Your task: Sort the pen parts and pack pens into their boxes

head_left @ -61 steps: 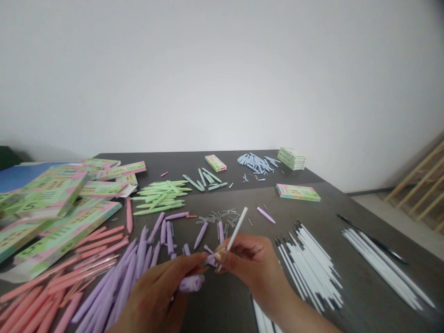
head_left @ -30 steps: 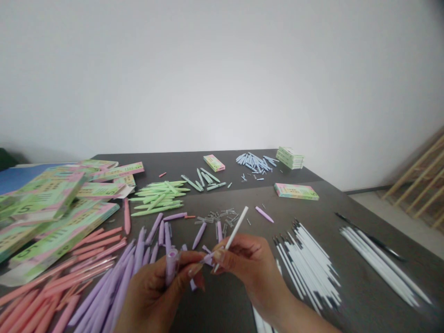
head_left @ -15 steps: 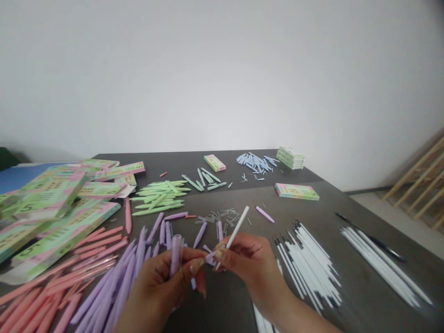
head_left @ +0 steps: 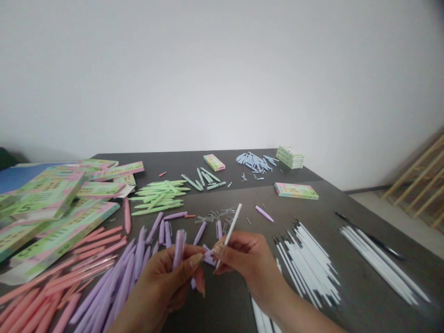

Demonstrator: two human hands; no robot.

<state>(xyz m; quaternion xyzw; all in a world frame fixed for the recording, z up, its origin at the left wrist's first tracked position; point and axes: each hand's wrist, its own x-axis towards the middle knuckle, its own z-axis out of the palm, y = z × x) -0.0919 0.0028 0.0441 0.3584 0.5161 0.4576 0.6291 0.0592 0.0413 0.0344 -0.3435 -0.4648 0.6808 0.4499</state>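
Standing near upright, the lilac pen barrel sits clamped in the left hand, the right hand pinching a slanted white refill

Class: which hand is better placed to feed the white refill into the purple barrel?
Right. The right hand already pinches the white refill; the left hand holds the purple barrel upright beside it.

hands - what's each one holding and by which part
The left hand grips a purple pen barrel around its lower half. The right hand pinches a white refill near its lower end.
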